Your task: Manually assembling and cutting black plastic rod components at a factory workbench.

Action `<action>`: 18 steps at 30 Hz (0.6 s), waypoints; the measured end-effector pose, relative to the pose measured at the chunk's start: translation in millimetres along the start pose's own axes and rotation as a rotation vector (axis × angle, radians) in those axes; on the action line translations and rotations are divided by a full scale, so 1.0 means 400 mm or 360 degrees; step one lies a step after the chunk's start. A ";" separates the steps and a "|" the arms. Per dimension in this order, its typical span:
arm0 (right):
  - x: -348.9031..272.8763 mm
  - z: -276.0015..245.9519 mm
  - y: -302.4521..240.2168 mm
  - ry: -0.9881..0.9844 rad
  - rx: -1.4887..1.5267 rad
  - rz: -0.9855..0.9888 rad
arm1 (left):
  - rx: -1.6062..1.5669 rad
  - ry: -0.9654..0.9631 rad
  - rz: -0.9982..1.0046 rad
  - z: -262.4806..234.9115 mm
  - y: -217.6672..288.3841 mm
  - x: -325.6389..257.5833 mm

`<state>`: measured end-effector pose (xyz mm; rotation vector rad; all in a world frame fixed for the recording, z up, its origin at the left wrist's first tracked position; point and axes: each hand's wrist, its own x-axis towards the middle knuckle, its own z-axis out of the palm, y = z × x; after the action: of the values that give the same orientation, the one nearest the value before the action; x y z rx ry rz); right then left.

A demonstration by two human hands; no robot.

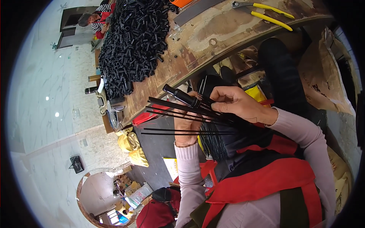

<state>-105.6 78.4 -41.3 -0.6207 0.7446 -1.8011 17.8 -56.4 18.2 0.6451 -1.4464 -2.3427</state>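
Between my hands is a short black tubular part (176, 94) with a ringed collar, resembling an umbrella runner. Several thin black rods (171, 114), like umbrella ribs, fan out to the left beside it. My left hand (184, 126) is behind the rods, its fingers closed around the part and partly hidden. From the right, my right hand (234, 102) pinches at the collar, where part and rods meet; its fingertips cover the exact joint. A bundle of similar dark rods (213, 142) lies below my hands, near my lap.
A large heap of black plastic tubular pieces (133, 45) covers much of the worn wooden table (197, 43). Yellow-handled cutters (272, 21) and a grey strip (197, 11) lie on it. Another person (100, 22) sits beyond. Yellow bags (131, 146) stand on the floor.
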 end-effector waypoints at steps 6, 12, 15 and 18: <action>0.002 -0.003 -0.005 0.0002 0.0158 0.0112 | 0.0010 -0.0084 -0.0030 -0.026 0.001 0.012; -0.008 0.004 -0.002 0.0037 0.0070 0.0081 | 0.0033 -0.0063 0.0054 -0.034 -0.009 0.019; -0.015 0.011 -0.001 0.0067 -0.0023 0.0032 | 0.0037 -0.0158 0.0030 -0.040 -0.006 0.022; -0.018 0.012 -0.015 0.0044 -0.0035 0.0044 | 0.0080 -0.0177 -0.0015 -0.044 0.000 0.023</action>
<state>-103.7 85.8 -34.1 -0.5980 0.7890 -1.7814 19.1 -74.2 9.4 0.5432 -1.5572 -2.3910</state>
